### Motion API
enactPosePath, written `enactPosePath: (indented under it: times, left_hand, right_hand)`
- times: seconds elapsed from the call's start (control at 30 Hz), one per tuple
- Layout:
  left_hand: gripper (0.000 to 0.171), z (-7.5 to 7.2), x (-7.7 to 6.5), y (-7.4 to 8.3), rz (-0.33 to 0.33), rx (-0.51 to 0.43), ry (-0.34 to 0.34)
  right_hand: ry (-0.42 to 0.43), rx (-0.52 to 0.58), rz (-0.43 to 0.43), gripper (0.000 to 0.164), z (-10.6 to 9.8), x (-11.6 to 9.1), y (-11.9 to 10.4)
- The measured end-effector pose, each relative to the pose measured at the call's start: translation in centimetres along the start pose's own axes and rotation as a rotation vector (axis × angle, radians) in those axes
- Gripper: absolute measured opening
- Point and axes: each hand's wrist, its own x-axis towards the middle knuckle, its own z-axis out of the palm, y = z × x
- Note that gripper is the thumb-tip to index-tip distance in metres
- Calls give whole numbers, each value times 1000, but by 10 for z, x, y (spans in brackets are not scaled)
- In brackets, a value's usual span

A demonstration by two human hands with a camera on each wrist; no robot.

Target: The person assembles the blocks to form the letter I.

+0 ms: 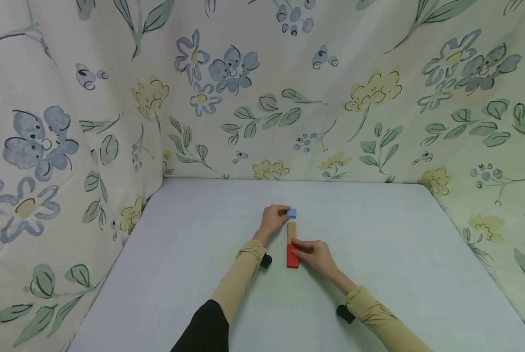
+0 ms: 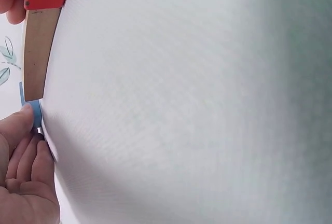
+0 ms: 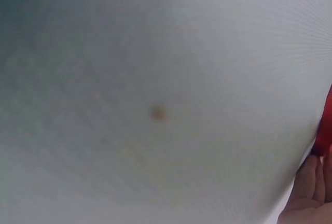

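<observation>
Three blocks stand in a line on the table in the head view: a blue block [image 1: 292, 213] farthest, a plain wooden block [image 1: 291, 232] in the middle and a red block [image 1: 292, 256] nearest. My left hand [image 1: 273, 220] pinches the blue block between thumb and fingers from its left side. From the right, my right hand [image 1: 317, 254] holds the red block by its far end, where it meets the wooden one. The left wrist view has the blue block [image 2: 37, 114] close by the wooden block's end [image 2: 37, 63]. Only a part of the red block [image 3: 324, 125] shows in the right wrist view.
The white tabletop [image 1: 192, 225] spreads out on both sides of the blocks. A flower-patterned curtain [image 1: 271, 132] hangs along its back and sides. Dark wrist cameras sit under both forearms, one at the left wrist [image 1: 266, 261] and one at the right [image 1: 345, 314].
</observation>
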Motion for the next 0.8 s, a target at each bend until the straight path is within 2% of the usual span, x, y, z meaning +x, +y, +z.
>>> enactPosePath:
  times: [0.57, 0.8]
  left_hand:
    - [33, -2, -1, -6, -51, -30, -11]
    - [36, -1, -2, -8, -40, -43, 12]
  right_hand:
    - [15, 3, 56, 34, 5, 3, -5]
    - [22, 9, 55, 35, 6, 4, -3]
